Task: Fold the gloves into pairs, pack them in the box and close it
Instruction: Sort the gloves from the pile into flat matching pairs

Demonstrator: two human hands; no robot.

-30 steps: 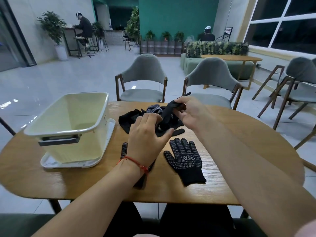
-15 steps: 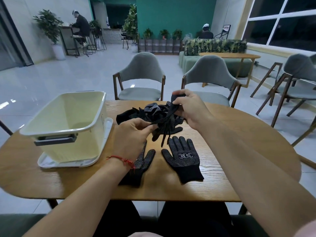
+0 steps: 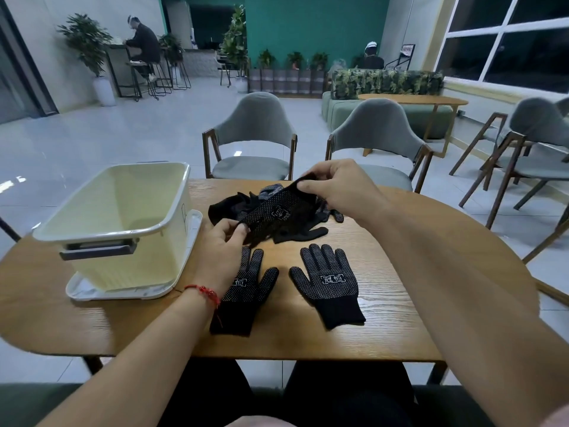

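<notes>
A black dotted glove point(image 3: 278, 211) is stretched in the air between my hands, above a pile of black gloves point(image 3: 237, 206) at the table's far middle. My right hand point(image 3: 335, 188) pinches its upper end and my left hand point(image 3: 223, 241) pinches its lower end. Two more black dotted gloves lie flat nearer to me: one point(image 3: 244, 291) partly under my left wrist, the other point(image 3: 328, 283) to its right. The cream plastic box point(image 3: 101, 229) stands open on the left, sitting on its white lid point(image 3: 184, 272).
The wooden table point(image 3: 400, 297) has a rounded right end and its near edge runs close to my lap. Two grey chairs point(image 3: 254, 140) stand behind the far edge, with more chairs at the right. People sit far off in the room.
My hands pulled one glove out of the pile and spread it flat between them. My left hand moved off the near-left glove, which now shows on the table.
</notes>
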